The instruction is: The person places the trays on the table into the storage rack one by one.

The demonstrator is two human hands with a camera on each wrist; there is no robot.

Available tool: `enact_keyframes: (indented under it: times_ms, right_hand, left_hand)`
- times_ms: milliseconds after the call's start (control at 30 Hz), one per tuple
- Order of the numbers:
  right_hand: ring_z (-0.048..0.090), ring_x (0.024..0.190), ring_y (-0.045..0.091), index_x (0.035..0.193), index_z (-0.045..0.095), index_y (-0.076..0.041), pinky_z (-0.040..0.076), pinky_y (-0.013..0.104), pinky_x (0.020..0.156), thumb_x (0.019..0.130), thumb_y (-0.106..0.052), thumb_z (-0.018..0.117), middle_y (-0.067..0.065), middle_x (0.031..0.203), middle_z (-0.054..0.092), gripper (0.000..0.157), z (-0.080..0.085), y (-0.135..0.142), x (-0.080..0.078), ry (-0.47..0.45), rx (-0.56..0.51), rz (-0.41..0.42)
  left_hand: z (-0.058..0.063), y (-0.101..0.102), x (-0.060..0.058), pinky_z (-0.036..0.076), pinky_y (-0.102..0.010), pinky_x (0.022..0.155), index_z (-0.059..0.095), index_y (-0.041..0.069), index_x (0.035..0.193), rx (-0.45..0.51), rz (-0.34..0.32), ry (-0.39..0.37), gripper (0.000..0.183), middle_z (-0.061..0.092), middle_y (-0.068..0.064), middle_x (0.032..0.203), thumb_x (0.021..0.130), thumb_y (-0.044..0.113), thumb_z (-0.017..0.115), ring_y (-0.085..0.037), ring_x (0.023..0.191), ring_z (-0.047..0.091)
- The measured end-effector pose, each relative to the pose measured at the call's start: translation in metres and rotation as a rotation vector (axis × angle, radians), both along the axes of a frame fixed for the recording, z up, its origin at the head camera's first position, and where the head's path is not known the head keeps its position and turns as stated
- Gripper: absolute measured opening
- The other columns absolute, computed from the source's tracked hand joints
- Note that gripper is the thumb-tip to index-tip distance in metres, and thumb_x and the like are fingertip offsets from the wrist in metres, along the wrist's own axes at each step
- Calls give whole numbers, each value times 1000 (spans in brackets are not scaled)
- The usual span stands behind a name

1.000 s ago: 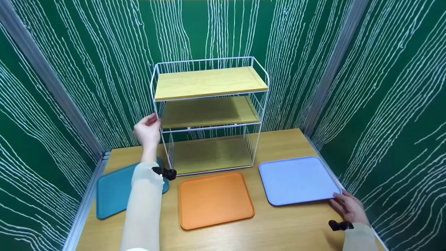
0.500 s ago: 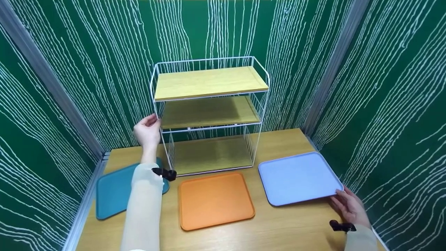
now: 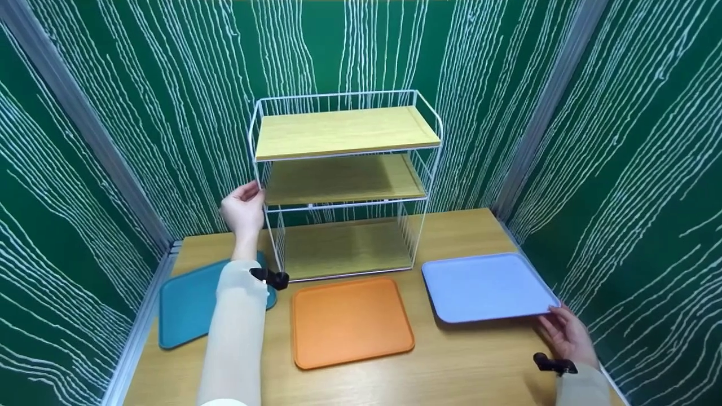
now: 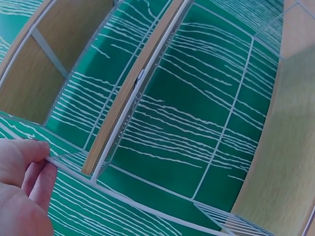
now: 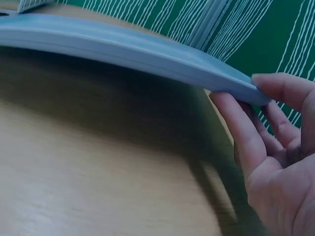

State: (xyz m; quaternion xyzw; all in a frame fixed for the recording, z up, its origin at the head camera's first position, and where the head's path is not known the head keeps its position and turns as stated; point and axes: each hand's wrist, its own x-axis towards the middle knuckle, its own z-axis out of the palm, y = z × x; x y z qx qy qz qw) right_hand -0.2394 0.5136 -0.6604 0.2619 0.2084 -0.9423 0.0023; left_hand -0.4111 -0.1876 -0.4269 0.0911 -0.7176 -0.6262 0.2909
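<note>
My left hand point(image 3: 243, 210) pinches the left front upright of a white wire rack point(image 3: 428, 169) with three wooden shelves. In the left wrist view, thumb and fingers point(image 4: 41, 179) meet around the thin white wire. At the right, my right hand point(image 3: 568, 335) grips the near right corner of a light blue tray point(image 3: 488, 286). The right wrist view shows the tray's edge point(image 5: 123, 51) raised above the table, a dark shadow below, with thumb on top and fingers underneath. An orange tray point(image 3: 352, 322) lies in front of the rack.
A teal tray point(image 3: 186, 310) lies on the wooden table point(image 3: 451, 366) at the left, partly hidden by my left forearm. Green walls with white wavy lines point(image 3: 637, 169) close in the back and both sides. The right wall stands close beside my right hand.
My right hand has lifted the light blue tray's near side off the table and moved it slightly right. The left hand keeps its hold on the rack. The head view has shifted slightly.
</note>
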Motion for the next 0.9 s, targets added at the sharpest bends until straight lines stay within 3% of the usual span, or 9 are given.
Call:
enact_keyframes:
  times_ms: [167, 300, 433, 667, 900]
  right_hand:
    - [77, 107, 28, 111, 73, -12, 52, 37, 107, 102, 14, 59, 17, 105, 77, 31, 5, -2, -3, 7, -135, -60]
    - [75, 114, 28, 122, 69, -25, 53, 37, 106, 100, 14, 63, 16, 111, 76, 45, 14, -8, -7, -13, -225, -109]
    - [71, 121, 25, 133, 63, -35, 52, 36, 107, 101, 12, 63, 13, 120, 73, 56, 25, -14, -11, 48, -278, -140]
    - [67, 129, 27, 133, 68, -28, 53, 35, 106, 103, 10, 63, 9, 129, 72, 49, 43, -25, -14, 174, -312, -174]
    - [72, 120, 27, 129, 69, -23, 55, 38, 102, 102, 14, 58, 10, 125, 73, 46, 69, -29, -20, 239, -291, -196]
  left_hand:
    - [-3, 0, -1, 62, -29, 93, 79, 5, 122, -7, 3, -2, 24, 78, -12, 121, 98, 5, 77, -23, 111, 75]
    - [-6, -1, -1, 62, -28, 92, 79, 6, 122, 12, -3, 2, 23, 78, -11, 121, 99, 6, 77, -22, 110, 75]
    - [-5, -2, -2, 62, -28, 93, 79, 5, 123, 26, -14, 22, 23, 78, -11, 121, 100, 6, 76, -22, 110, 75]
    - [-3, 0, -2, 61, -29, 94, 79, 5, 122, -9, 2, 3, 23, 78, -11, 120, 99, 4, 76, -22, 110, 74]
    - [-2, 2, -1, 62, -29, 93, 80, 4, 120, -26, 12, 29, 21, 79, -12, 118, 99, 5, 77, -23, 108, 75]
